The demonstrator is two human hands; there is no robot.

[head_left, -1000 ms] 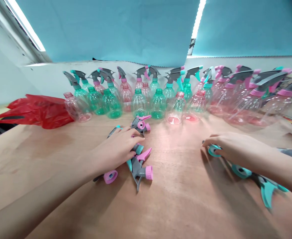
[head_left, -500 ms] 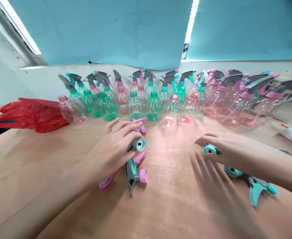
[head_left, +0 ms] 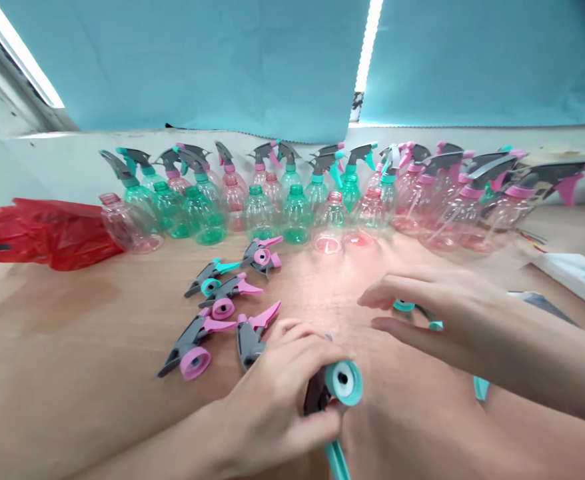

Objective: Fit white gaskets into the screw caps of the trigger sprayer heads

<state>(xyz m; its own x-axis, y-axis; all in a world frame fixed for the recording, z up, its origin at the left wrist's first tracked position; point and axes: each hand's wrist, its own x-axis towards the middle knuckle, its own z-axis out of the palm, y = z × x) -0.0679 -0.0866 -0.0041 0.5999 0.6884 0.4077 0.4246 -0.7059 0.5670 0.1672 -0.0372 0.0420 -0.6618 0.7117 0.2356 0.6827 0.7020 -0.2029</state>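
Note:
My left hand (head_left: 277, 393) is closed round a grey spray-trigger head with a teal cap (head_left: 341, 383), lifted near the bottom of the view. My right hand (head_left: 432, 313) hovers just to the right, fingers stretched out and apart, holding nothing; teal trigger heads (head_left: 403, 306) lie partly hidden under it. Several loose trigger heads lie on the wooden table (head_left: 72, 347): a pink-capped one (head_left: 192, 347), another (head_left: 225, 300), a teal-capped one (head_left: 207, 279) and a pink one (head_left: 261, 255).
A row of clear green and pink spray bottles (head_left: 292, 207) stands along the back edge, some with triggers fitted. A red plastic bag (head_left: 37, 230) lies at the left. A white strip-shaped object (head_left: 580, 273) rests at the right. Blue sheets hang behind.
My left hand has picked up a teal-capped trigger head and drawn it toward me. My right hand has lifted off the teal triggers and moved leftward toward it.

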